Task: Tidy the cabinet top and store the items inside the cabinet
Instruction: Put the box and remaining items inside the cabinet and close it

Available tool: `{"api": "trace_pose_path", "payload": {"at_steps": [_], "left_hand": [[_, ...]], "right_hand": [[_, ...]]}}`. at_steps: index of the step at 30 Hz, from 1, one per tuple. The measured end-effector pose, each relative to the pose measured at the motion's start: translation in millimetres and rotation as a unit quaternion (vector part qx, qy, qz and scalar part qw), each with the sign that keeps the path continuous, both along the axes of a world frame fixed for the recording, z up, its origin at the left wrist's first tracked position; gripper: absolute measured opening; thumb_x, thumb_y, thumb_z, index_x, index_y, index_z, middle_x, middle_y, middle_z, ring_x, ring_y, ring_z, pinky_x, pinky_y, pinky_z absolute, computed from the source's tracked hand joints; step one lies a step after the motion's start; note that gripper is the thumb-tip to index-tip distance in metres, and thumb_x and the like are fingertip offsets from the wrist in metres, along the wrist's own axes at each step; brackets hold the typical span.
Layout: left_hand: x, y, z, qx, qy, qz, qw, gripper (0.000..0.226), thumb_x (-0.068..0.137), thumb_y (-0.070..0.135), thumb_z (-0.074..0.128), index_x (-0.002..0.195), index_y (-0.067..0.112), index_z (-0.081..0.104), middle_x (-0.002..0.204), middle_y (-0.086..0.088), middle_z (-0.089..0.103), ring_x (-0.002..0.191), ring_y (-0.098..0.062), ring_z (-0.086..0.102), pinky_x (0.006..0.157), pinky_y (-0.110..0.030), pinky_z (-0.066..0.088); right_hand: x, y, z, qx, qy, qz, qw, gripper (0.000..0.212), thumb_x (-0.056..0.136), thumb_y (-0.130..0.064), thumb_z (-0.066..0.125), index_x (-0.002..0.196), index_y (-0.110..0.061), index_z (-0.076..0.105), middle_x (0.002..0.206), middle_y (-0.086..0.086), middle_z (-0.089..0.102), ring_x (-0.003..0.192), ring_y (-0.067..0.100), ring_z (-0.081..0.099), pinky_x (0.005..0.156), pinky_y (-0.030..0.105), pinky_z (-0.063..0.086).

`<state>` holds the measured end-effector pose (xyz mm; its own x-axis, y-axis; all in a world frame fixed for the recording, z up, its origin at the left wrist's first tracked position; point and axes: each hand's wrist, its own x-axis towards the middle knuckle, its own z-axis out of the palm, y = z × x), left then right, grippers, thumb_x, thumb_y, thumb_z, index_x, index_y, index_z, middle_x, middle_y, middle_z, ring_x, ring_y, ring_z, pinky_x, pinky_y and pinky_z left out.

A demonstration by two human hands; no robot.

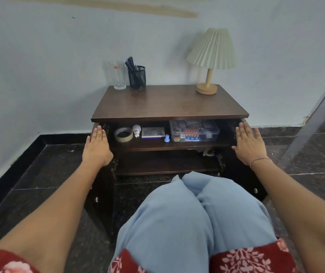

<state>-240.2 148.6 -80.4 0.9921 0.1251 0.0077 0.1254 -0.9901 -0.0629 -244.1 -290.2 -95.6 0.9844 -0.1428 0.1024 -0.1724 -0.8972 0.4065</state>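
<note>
Doors (101,186) (dark wooden slabs) touch flat left hand (96,147), right hand (249,143).

Pale wall (59,75), dark stone floor (39,174)

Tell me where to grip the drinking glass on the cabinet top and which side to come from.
Grasp the glass round its middle, coming from the front-left. It stands upright with slightly flaring walls, so a side grasp likely seats well. The mesh pen holder stands close on its right and the wall is behind.
</note>
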Motion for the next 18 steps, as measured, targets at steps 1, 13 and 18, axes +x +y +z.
{"api": "trace_pose_path", "payload": {"at_steps": [1, 13, 18], "left_hand": [[0, -1, 1, -0.009, -0.004, 0.002, 1.0, 0.074, 0.095, 0.019, 0.044, 0.151, 0.002, -0.001, 0.159, -0.013, -0.01, 0.148, -0.023, -0.005, 0.121, -0.039, 0.006], [0, -15, 3, -0.071, -0.04, 0.027, 0.996, 0.063, 0.09, 0.015, 0.052, 0.145, 0.0, 0.028, 0.159, -0.017, 0.004, 0.148, -0.027, 0.005, 0.121, -0.038, 0.011], [6, -24, 3, -0.101, -0.052, 0.044, 0.992, 0.055, 0.09, 0.012, 0.054, 0.14, 0.0, 0.038, 0.158, -0.018, 0.007, 0.148, -0.028, 0.008, 0.121, -0.039, 0.012]], "right_hand": [[-2, -4, -1, -0.002, 0.0, -0.011, 1.0, 0.067, 0.1, -0.039, 0.029, 0.151, -0.006, -0.002, 0.16, 0.01, -0.007, 0.148, 0.023, -0.009, 0.122, 0.043, 0.005], [-13, -4, -1, 0.097, -0.048, -0.037, 0.993, 0.065, 0.09, 0.009, 0.047, 0.147, 0.004, 0.018, 0.156, 0.023, 0.013, 0.145, 0.032, 0.021, 0.106, 0.04, 0.041], [-8, 8, 0, 0.142, -0.053, -0.056, 0.987, 0.066, 0.087, 0.009, 0.05, 0.146, 0.007, 0.02, 0.155, 0.026, 0.014, 0.144, 0.035, 0.021, 0.107, 0.042, 0.039]]}}
